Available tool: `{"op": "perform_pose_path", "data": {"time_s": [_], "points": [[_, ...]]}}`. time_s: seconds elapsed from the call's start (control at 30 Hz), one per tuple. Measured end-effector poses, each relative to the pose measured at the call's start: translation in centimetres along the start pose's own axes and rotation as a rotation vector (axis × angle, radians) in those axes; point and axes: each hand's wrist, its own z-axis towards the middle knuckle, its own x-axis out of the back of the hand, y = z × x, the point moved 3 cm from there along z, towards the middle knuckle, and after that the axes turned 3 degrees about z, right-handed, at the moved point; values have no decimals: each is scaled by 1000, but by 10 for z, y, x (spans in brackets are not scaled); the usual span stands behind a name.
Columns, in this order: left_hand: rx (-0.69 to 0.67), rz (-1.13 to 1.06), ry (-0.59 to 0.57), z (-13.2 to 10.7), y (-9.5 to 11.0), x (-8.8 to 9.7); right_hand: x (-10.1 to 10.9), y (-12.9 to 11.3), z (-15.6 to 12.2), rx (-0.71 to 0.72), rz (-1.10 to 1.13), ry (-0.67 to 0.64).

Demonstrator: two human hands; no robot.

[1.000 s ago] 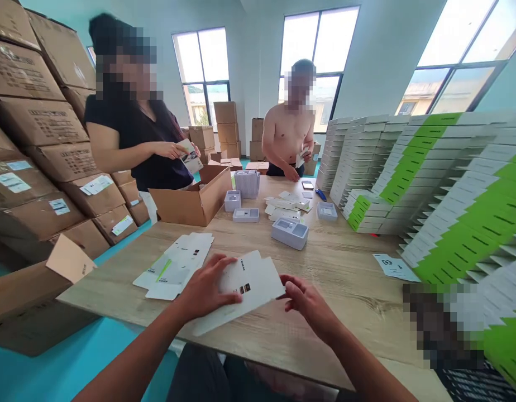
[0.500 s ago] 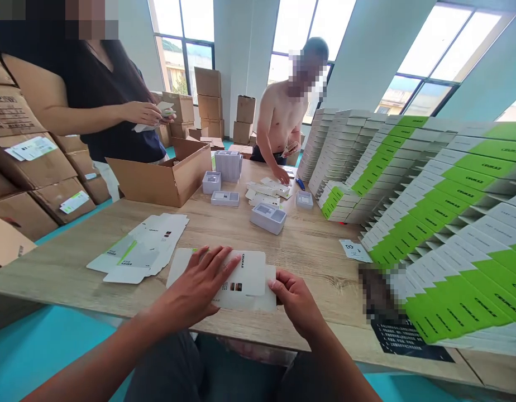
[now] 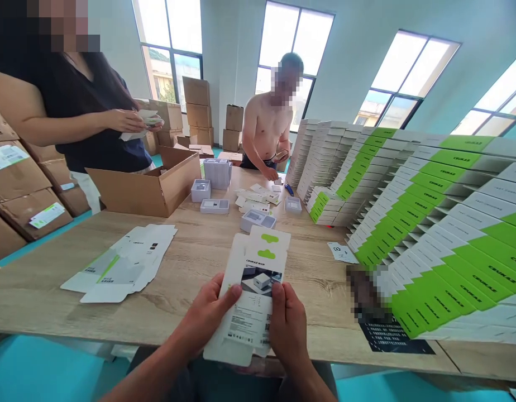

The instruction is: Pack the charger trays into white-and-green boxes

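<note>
Between my hands is a flattened white carton (image 3: 252,312), tilted up off the table near its front edge, with a printed picture of a charger and green hanging-hole marks on its upper flap. My left hand (image 3: 214,307) grips its left side, thumb on the front. My right hand (image 3: 287,318) pinches its right edge, thumb over the printed panel; the other fingers are behind it. To the left lie more flat white cartons (image 3: 128,262) in a loose, overlapping pile. Beyond the held carton sits a white plastic tray (image 3: 258,219), partly hidden by its top flap.
Tall stacks of white-green boxes (image 3: 442,223) line the right side. An open cardboard box (image 3: 144,187) stands at the back left, near stacked trays (image 3: 217,173). Two co-workers stand across the table, one (image 3: 266,131) reaching toward paper cards (image 3: 256,198), another (image 3: 86,111) holding cards.
The flat carton has been lifted from the table and turned upright, showing its printed panel. My left hand went from lying flat on it to gripping its left side. The view shifted.
</note>
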Motion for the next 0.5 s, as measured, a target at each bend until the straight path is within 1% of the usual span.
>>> {"op": "perform_pose_path", "data": {"time_s": [0.03,0.07,0.1,0.13,0.23,0.27,0.3,0.37,0.4,0.47,0.5], "points": [[-57,17,67,2,-3,-2,1,2,1,0,10,30],[-94,17,116,3,-6,-5,0,4,2,-18,58,24],[-99,-12,139,5,-10,-7,-1,7,3,-55,136,-3],[-71,-65,134,6,-15,-10,-3,10,4,-106,231,-39],[79,-230,68,8,-29,-20,-11,21,4,-265,488,-111],[96,-241,61,9,-33,-22,-12,25,4,-307,540,-124],[84,-224,66,10,-35,-22,-13,28,4,-339,569,-134],[2,-119,117,13,-37,-18,-11,33,5,-367,560,-166],[-47,-49,163,14,-37,-14,-9,33,5,-353,524,-197],[-101,43,240,17,-32,-5,-4,32,4,-276,430,-272],[-99,40,235,18,-29,-1,-2,31,3,-232,392,-310]]}}
